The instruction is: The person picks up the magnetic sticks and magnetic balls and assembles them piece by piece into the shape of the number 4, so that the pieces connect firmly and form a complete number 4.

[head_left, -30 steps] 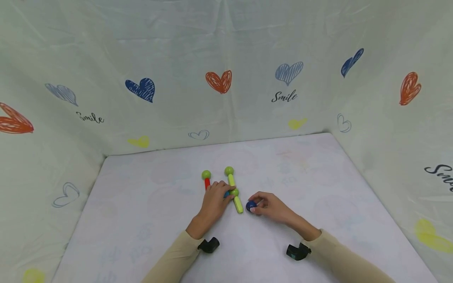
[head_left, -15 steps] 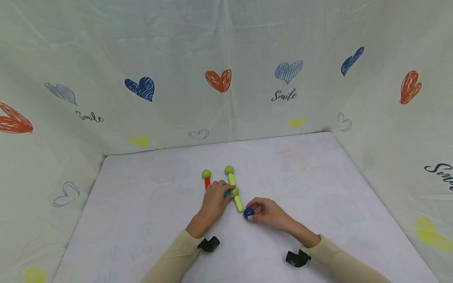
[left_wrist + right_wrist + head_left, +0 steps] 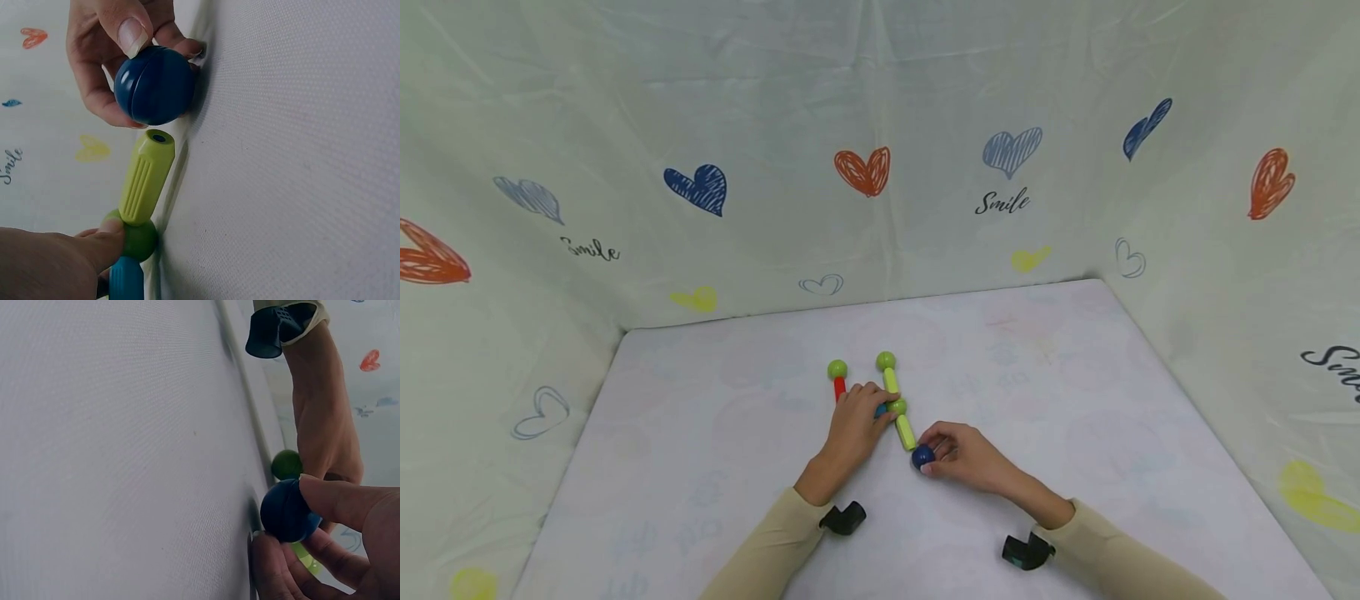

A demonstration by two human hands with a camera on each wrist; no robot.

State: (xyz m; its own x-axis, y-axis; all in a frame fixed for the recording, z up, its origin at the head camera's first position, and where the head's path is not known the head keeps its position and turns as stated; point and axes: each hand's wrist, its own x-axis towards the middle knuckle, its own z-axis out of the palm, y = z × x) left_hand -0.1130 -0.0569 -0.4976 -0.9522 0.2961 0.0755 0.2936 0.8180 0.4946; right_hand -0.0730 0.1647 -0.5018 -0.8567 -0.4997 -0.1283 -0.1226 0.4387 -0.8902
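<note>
My right hand [image 3: 967,455] pinches a dark blue ball [image 3: 922,457] between thumb and fingers, close to the near end of a yellow-green rod [image 3: 906,433]. In the left wrist view a narrow gap shows between the ball [image 3: 156,86] and the rod's end [image 3: 160,139]. With thumb and finger my left hand [image 3: 852,425] grips the green ball [image 3: 897,407] that joins this rod, another yellow-green rod [image 3: 891,381] and a blue rod [image 3: 881,411]. A red rod [image 3: 839,387] emerges from behind the left hand, which covers the middle of the build.
Green balls cap the red rod [image 3: 837,369] and the far yellow-green rod [image 3: 886,360]. A white-covered table [image 3: 700,467] lies beneath, with a heart-printed cloth [image 3: 775,225] behind and at the sides. Black wrist cameras [image 3: 844,518] sit on both cuffs.
My right hand has brought the dark blue ball nearer to me and slightly left, round to the near end of the yellow-green rod. The left hand has stayed in place.
</note>
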